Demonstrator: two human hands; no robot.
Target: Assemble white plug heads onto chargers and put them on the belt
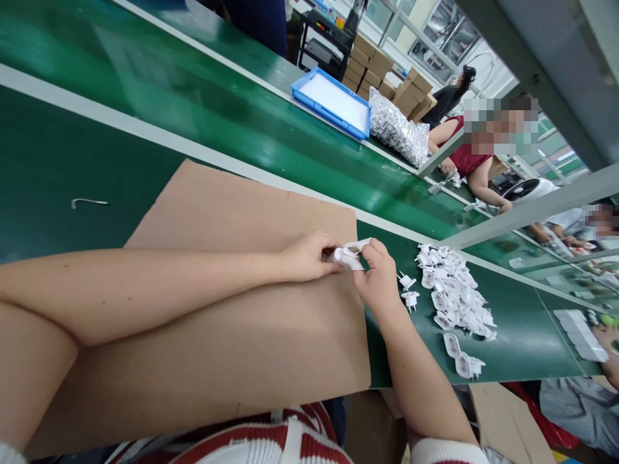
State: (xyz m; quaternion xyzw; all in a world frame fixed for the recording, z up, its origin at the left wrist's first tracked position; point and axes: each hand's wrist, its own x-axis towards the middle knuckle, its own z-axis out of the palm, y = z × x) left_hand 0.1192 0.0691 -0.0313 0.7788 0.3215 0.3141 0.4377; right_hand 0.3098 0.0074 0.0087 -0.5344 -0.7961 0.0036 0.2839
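Note:
Over the right part of a cardboard sheet [232, 219], my two hands meet around white plastic plug parts [347, 256]. My left hand [309, 256] is closed on one end, its fingers curled round a white piece. From the other side my right hand [377, 274] pinches a white piece between thumb and fingers. How the pieces join is partly hidden by the fingers. Just right of my right hand lie two loose white plug pieces with pins [409, 291], and past them a heap of similar white plug parts [454, 290].
A bent metal hook [89, 202] lies on the green table at the left. Beyond the pale divider run a green belt [217, 122], a blue tray [331, 103] and a bag of white parts [396, 125]. A slanted metal post [532, 206] stands at right. Several people work nearby.

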